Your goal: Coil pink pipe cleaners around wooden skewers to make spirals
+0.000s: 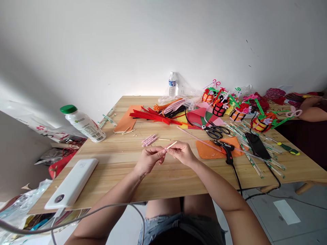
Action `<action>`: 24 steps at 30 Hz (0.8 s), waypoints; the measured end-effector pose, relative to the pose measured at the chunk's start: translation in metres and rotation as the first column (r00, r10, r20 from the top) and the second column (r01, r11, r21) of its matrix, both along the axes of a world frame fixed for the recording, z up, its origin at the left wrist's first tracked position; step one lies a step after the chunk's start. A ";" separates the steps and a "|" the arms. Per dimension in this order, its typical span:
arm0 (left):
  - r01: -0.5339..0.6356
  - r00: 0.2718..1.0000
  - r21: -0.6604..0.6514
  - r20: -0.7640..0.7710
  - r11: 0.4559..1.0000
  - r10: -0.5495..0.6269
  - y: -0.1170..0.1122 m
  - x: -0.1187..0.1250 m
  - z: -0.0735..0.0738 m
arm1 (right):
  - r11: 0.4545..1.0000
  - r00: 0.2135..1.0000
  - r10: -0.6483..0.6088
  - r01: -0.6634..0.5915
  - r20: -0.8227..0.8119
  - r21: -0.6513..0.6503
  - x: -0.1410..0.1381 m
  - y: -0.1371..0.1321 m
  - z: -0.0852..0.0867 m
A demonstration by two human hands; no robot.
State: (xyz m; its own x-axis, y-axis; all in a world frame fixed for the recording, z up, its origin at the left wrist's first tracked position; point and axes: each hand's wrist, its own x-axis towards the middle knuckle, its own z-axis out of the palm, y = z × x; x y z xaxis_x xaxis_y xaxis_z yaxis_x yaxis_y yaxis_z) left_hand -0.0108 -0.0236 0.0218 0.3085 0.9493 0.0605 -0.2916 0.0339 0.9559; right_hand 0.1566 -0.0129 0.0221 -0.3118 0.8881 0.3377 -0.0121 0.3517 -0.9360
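Observation:
My left hand (149,159) and my right hand (182,152) meet over the middle of the wooden table (163,177). Both pinch a thin wooden stick (170,145) with a pale pink pipe cleaner at its lower end. The fingers of both hands are closed on it. Just beyond the hands lie small coiled pink pieces (149,140) and loose short sticks (164,139). A long pink pipe cleaner (196,138) lies slanted to the right of my right hand.
A white power bank (73,182) and a green-capped bottle (83,124) sit at left. Red, orange and pink pipe cleaners (158,114), scissors (213,130), a glue gun (227,149), a phone (257,144), a water bottle (172,84) and pipe-cleaner flower pots (238,110) crowd the right. Another person's arm (311,110) rests far right.

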 end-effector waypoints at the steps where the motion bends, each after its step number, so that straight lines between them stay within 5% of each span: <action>1: -0.028 0.998 0.070 -0.050 0.997 0.031 -0.001 -0.001 0.000 | 1.000 1.000 -0.005 0.005 0.001 0.004 0.000 0.000 -0.001; 7: -0.275 0.906 0.436 -0.179 0.857 0.382 -0.004 -0.003 -0.004 | 0.998 0.999 -0.049 0.049 -0.020 0.032 -0.003 -0.001 -0.001; 13: -0.326 0.875 0.497 -0.165 0.804 0.456 -0.008 -0.003 -0.006 | 0.995 0.997 -0.062 0.064 -0.037 0.070 -0.004 -0.003 0.001; 16: -0.267 0.930 0.372 -0.142 0.889 0.338 -0.005 -0.004 -0.004 | 0.996 0.998 -0.054 0.056 -0.020 0.063 -0.002 -0.003 0.002; 19: 0.028 1.000 0.052 -0.015 0.998 -0.028 -0.001 -0.005 -0.002 | 0.995 0.999 -0.041 0.041 -0.008 0.087 0.000 -0.003 0.004; 21: 0.257 0.963 -0.160 0.131 0.953 -0.238 0.000 -0.006 -0.002 | 0.994 0.999 -0.032 0.033 -0.008 0.105 0.000 -0.002 0.005; 24: 0.359 0.924 -0.283 0.244 0.890 -0.295 0.001 -0.005 -0.001 | 0.993 1.000 -0.022 0.023 -0.016 0.112 -0.001 -0.002 0.004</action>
